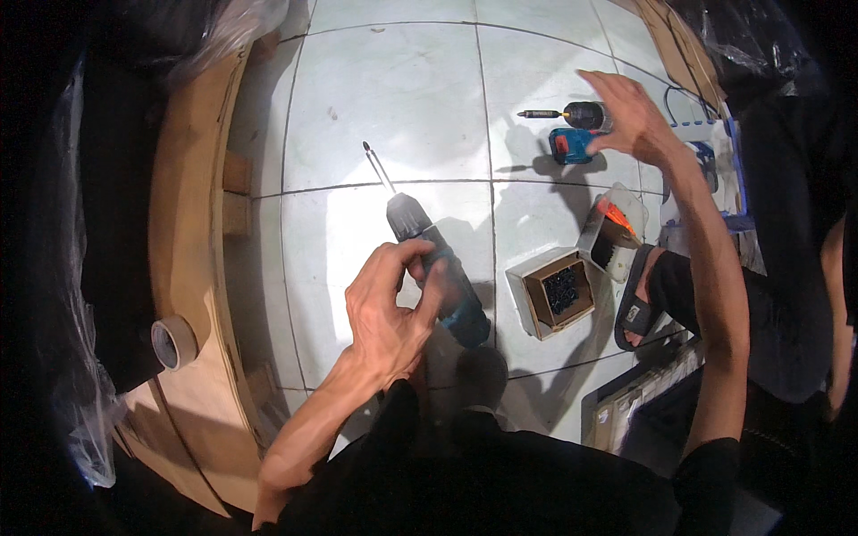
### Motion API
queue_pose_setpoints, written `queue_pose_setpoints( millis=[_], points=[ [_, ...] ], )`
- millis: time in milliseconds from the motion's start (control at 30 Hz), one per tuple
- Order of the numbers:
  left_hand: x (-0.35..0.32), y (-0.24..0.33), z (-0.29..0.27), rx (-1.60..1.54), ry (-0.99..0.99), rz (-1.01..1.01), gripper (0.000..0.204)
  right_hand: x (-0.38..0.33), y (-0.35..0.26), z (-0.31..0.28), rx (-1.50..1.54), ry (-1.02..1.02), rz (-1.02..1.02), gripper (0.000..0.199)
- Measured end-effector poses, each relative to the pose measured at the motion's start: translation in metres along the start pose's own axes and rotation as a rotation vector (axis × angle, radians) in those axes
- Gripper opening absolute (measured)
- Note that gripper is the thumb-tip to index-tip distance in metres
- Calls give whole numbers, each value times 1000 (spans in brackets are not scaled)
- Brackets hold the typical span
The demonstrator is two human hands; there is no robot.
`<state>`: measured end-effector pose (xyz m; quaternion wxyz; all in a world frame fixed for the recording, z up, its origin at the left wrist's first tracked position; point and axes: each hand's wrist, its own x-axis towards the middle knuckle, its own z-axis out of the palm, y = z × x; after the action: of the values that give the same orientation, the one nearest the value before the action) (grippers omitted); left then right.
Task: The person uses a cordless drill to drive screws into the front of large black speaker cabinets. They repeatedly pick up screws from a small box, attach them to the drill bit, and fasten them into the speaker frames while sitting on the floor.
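Observation:
My left hand grips the handle of a blue and black cordless drill. Its long thin bit points up and to the left over the white floor tiles. My right hand is stretched out to the upper right with its fingers spread. It hovers at a second blue and black drill that lies on the floor with its bit pointing left. I cannot tell whether the palm touches that drill.
An open cardboard box of black screws sits on the tiles right of the held drill, beside a small white box. A curved wooden panel with a tape roll lies at left. A sandalled foot rests at right.

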<state>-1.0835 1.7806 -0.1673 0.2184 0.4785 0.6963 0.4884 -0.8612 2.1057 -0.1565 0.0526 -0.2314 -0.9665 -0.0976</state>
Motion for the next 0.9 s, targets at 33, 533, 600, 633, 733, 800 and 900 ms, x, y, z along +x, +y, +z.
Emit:
queue_pose_setpoints(
  millis=[33,533,600,633,733,800,900],
  points=[
    [2,5,-1,-19,-19,-20,20,-17,22,10,-24,-32,51,74],
    [12,32,-25,-432,28,-354,17,-40,-103,-48,424,-162,828,56],
    [22,50,-23,-539,-39,-366,22,-51,-145,-75,509,-76,881,60],
    [33,60,-19,-599,-98,-404,24,-63,-163,-92,594,-37,911,59],
    [43,76,9,-718,-212,-337,38,-88,-215,-125,644,212,681,41],
    [30,84,29,-733,-355,-370,46,-111,-237,-132,556,189,724,50],
    [0,80,61,-724,-463,-267,49,-126,-260,-139,560,150,793,55]
  ],
)
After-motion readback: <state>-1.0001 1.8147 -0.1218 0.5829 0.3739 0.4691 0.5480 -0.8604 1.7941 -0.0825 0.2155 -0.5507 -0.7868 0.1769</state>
